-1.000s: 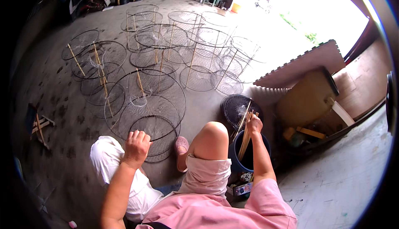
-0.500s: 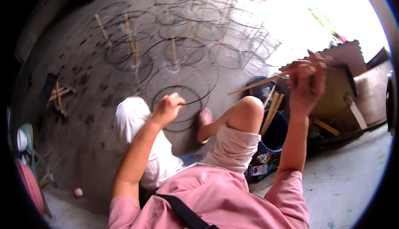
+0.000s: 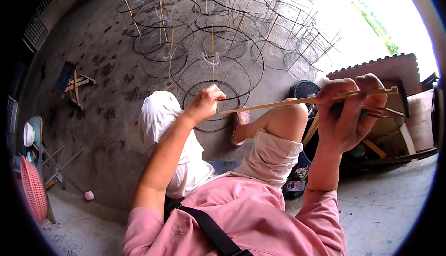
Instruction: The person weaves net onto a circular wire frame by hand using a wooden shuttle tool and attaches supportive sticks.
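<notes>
My left hand (image 3: 207, 101) is closed on the rim of a small black wire hoop (image 3: 239, 97), the near end of a netted cage with a larger hoop (image 3: 263, 65) beyond it. In my raised right hand (image 3: 346, 112) is a thin bamboo stick (image 3: 274, 105), notched at its outer end. The stick points left, its tip close to my left hand. A dark-handled tool with metal parts (image 3: 377, 112) is also in my right hand, mostly hidden by the fingers.
Several hooped net cages (image 3: 158, 12) with bamboo uprights cover the floor ahead. Beside my right knee stand a black bucket (image 3: 304, 88) and a blue bucket (image 3: 305, 156) holding bamboo sticks (image 3: 312, 128). A wooden folding stool (image 3: 74, 86) and pink basket (image 3: 33, 188) are at left.
My right hand has come lower and nearer, and the stick has swung closer to level, its tip nearing my left hand. My left hand keeps its grip on the hoop. The view has shifted.
</notes>
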A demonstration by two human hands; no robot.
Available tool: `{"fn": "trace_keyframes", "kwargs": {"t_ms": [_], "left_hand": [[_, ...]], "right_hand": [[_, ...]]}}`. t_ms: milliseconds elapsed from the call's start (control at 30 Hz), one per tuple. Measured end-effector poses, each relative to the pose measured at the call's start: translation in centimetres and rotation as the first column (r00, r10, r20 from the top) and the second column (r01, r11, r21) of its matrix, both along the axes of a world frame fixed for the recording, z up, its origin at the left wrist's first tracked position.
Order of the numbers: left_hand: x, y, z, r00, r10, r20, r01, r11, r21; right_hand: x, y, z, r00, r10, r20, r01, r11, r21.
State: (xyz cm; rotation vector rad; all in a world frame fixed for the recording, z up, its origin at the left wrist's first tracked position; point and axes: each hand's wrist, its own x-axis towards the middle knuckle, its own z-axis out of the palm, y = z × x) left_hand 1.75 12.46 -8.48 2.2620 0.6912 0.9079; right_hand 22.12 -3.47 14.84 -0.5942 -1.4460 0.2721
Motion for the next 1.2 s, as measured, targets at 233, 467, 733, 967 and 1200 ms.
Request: {"fn": "trace_keyframes", "kwargs": {"t_ms": [233,467,733,967,1200], "left_hand": [[0.2,0.4,-0.4,0.999,0.028,0.019,-0.029,0.999,0.020],[0.1,0.4,-0.4,0.998,0.055,0.014,-0.055,0.998,0.026],[0.2,0.4,-0.1,0.997,0.068,0.023,-0.068,0.997,0.030],[0.1,0.0,0.3,0.997,0.070,0.024,-0.071,0.997,0.039],[0.0,0.0,0.4,0.997,0.082,0.012,-0.083,0.995,0.051]], "right_hand": [[-1.3,0.4,-0.8,0.999,0.010,0.049,-0.015,0.995,0.101],[-1.6,0.3,-1.1,0.998,-0.021,0.054,0.017,0.998,0.061],[-1.8,0.5,-1.9,1.000,0.015,0.005,-0.015,0.998,0.057],[-1.7,1.6,-3.7,1.000,-0.011,0.024,0.010,0.999,0.031],[-3.3,2.9,-9.8,0.974,0.035,0.224,0.001,0.987,-0.159]]}}
